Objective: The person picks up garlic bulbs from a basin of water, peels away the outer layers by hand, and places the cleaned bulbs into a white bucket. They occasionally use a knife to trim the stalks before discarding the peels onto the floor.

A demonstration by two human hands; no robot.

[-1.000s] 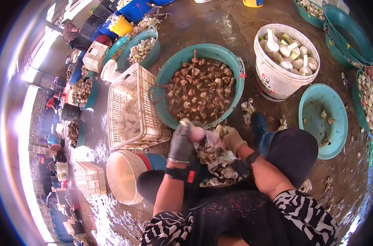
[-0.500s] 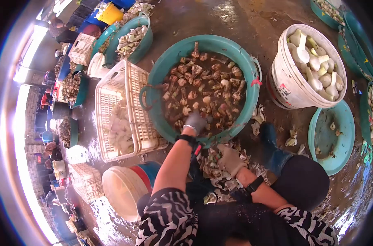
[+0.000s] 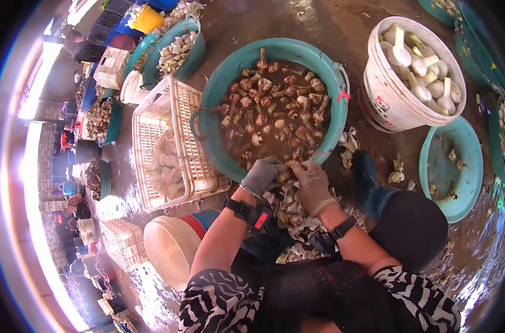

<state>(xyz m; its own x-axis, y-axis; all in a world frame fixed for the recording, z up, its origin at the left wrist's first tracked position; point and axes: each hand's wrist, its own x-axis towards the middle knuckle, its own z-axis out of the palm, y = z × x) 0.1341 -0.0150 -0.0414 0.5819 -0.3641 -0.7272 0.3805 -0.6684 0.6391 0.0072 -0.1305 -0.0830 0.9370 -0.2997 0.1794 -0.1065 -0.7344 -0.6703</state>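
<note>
My left hand point(image 3: 263, 175), in a grey glove, is closed around a garlic bulb point(image 3: 284, 176) at the near rim of a large green tub point(image 3: 219, 151). Gloved in beige, my right hand point(image 3: 312, 186) meets it there with its fingers pinched on the same bulb. Fingers hide most of this bulb. Inside the tub, many unpeeled garlic bulbs point(image 3: 263, 105) with stems float in brown water. Torn garlic skins point(image 3: 297, 222) lie in a heap below my hands.
A white bucket point(image 3: 397, 94) of peeled garlic stands right of the tub, beside a shallow green basin point(image 3: 468, 183) with scraps. At left are a white plastic crate point(image 3: 194, 133) holding pale garlic and a lidded bucket point(image 3: 169, 244). A blue boot point(image 3: 369, 177) stands on the wet floor.
My left hand has come out of the tub's water toward me with a bulb. My right hand has risen from the skins to meet it at the rim.
</note>
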